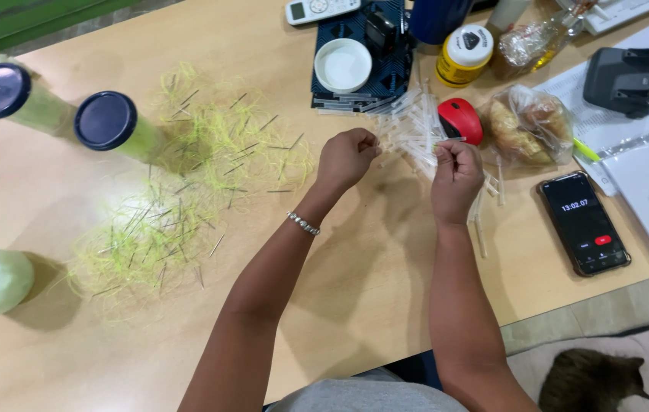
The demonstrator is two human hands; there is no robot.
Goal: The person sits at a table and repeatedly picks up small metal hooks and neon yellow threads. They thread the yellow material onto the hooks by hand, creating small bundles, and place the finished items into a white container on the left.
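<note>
left hand (347, 159) pinched shut on a clear tube | right hand (456, 177) gripped a tube | tube pile (408, 126) beside red mouse (459, 120)

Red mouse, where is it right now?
In the head view the red mouse lies on the table just above the right hand, between the pile of clear thin tubes and the bagged bread.
</note>
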